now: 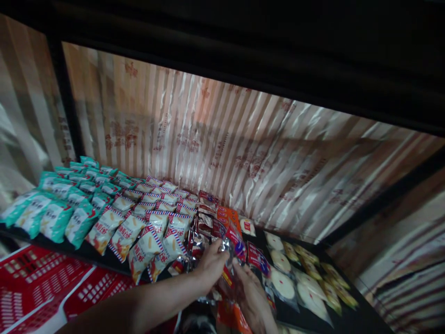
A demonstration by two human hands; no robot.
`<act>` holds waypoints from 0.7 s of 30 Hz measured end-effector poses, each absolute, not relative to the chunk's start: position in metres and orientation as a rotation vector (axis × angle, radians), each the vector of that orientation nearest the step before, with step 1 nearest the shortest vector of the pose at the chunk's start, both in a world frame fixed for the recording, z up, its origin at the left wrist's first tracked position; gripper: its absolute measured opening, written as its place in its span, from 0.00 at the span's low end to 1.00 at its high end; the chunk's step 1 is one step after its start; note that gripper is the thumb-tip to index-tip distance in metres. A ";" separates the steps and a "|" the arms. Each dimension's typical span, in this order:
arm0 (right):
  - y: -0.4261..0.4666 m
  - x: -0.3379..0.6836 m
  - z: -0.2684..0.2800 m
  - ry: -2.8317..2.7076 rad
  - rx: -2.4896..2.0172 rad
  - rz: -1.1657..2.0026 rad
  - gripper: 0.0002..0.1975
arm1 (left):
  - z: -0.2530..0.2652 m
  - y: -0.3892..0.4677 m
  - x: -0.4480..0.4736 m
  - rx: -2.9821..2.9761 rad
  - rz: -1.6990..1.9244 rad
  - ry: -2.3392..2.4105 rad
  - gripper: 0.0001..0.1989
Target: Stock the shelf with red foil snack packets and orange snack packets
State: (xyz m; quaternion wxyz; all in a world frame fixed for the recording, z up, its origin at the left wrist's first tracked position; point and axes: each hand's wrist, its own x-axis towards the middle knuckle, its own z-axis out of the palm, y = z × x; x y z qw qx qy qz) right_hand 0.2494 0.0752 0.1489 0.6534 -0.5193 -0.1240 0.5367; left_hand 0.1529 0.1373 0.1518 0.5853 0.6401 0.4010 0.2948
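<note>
My left hand [211, 263] is closed on a shiny dark-red snack packet [227, 277], its thumb on top near the silvery edge. On the other side, my right hand [252, 292] grips the same packet, with its fingertips partly hidden. Both hands are over the front of a black shelf, at a group of dark-red packets [208, 220]. Another red and purple packet [257, 258] lies just right of my hands. An orange packet [233, 317] shows below them, between my wrists. The lettering is too blurred to read.
Teal snack bags [55, 220] and white-and-orange snack bags [139, 248] fill the shelf's left. Round pale packs [283, 284] and yellow packets [330, 294] lie to the right. Red plastic baskets [38, 278] stand below on the left. A black beam [243, 60] crosses overhead.
</note>
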 end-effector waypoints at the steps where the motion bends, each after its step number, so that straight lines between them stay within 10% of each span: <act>1: 0.078 0.250 0.147 -0.271 -1.164 1.212 0.24 | 0.152 0.143 0.154 1.506 0.686 0.973 0.21; 21: 0.183 0.324 0.103 -0.136 -1.145 1.113 0.32 | 0.131 0.338 0.183 2.502 0.285 1.432 0.27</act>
